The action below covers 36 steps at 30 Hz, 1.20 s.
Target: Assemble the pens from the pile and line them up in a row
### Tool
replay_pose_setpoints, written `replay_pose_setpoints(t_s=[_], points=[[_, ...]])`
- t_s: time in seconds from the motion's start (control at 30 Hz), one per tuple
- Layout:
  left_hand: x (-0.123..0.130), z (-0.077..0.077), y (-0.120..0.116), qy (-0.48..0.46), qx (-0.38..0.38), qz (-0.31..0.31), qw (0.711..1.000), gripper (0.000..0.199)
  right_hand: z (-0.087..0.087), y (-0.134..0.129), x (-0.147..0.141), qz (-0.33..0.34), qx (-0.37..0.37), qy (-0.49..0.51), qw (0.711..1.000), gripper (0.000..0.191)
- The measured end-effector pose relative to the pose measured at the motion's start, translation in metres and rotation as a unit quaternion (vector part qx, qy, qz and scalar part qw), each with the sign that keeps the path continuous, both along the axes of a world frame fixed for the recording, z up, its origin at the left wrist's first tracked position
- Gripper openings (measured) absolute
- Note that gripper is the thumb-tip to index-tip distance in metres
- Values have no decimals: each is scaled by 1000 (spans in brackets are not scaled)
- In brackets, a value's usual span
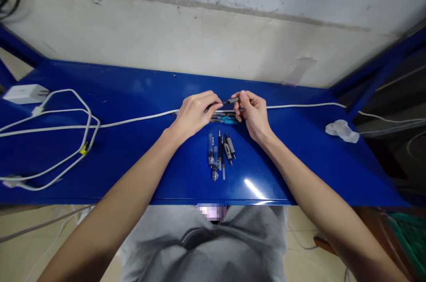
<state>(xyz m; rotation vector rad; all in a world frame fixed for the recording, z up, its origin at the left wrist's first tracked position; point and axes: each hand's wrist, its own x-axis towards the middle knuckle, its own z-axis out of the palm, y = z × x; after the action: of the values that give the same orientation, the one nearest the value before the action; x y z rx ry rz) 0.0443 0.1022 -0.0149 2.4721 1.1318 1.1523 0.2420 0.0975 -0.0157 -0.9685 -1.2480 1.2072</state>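
Between my hands is a pen with a dark part and a grey part [232, 101]. My left hand [196, 111] pinches its dark end, partly hidden by the fingers. The fingers of my right hand [253, 115] are closed on the grey end. I cannot tell whether the two parts are joined. Below them on the blue table lie several pens [228, 119], one light blue, partly covered by my hands. Nearer me are clear pen barrels [211, 148], dark refills [220, 148] and short grey pen parts with dark tips [227, 151], lying side by side.
A white cable [143, 119] crosses the blue table [133, 162] behind the pens and loops at the left. A white charger [27, 93] sits at the far left. Crumpled translucent plastic [342, 131] lies at the right. A wall [166, 37] stands behind.
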Motion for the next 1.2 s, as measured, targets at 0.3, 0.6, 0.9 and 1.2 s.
replay_pose_setpoints(t_s=[0.3,0.6,0.9,1.2], points=[[-4,0,5,3,-15,-10,1000,15,1,-3,5,-23,134,-122,983,30],[15,11,-18,65,-44,1,997,59,8,-23,-7,18,291,-303,907,21],[29,6,-23,4,44,-56,997,70,11,-28,-15,-39,224,-366,903,32],[16,17,-25,13,44,-37,998,57,7,-21,-11,-20,163,-185,969,16]])
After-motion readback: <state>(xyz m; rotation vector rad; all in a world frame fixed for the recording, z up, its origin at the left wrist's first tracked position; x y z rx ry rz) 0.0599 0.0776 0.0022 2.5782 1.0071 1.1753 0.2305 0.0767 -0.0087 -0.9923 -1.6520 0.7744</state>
